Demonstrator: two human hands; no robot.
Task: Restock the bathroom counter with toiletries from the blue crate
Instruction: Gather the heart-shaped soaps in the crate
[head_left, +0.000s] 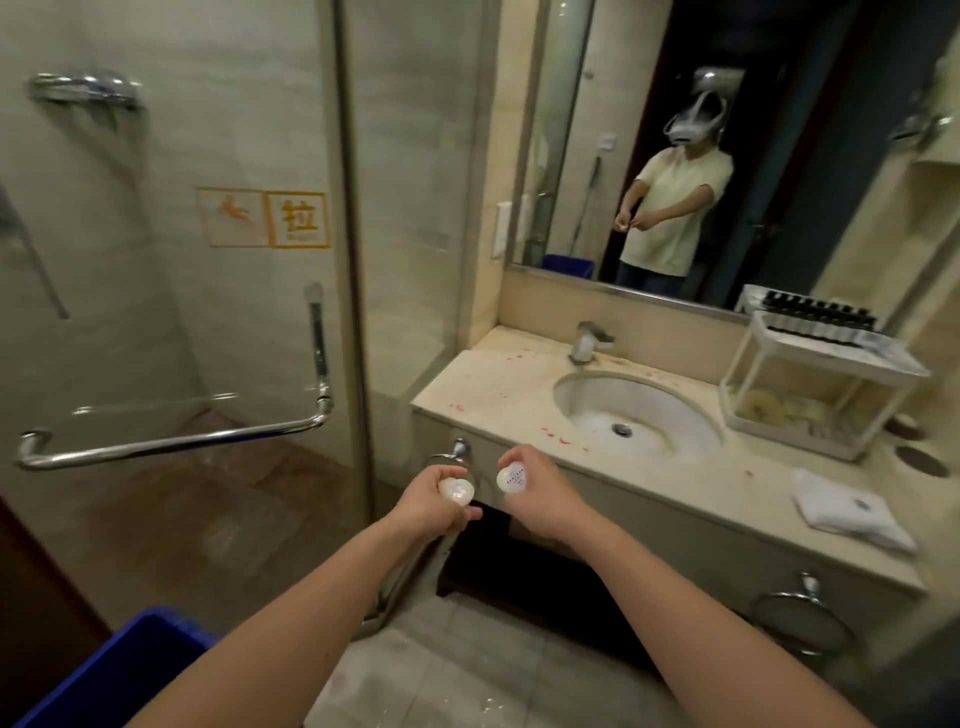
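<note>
We note left hand (434, 501) fingers clamped round the left packet (457, 491), right hand (543, 493) fingers round the right packet (511, 479). Probably light, slippery; pinch across edges.

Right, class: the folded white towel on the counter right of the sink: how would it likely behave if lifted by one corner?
The folded towel looks like soft cloth, so it would probably flop and unfold. It lies flat on the counter, so rolling seems unlikely. Pushed, it would likely bunch rather than slide cleanly.
</note>
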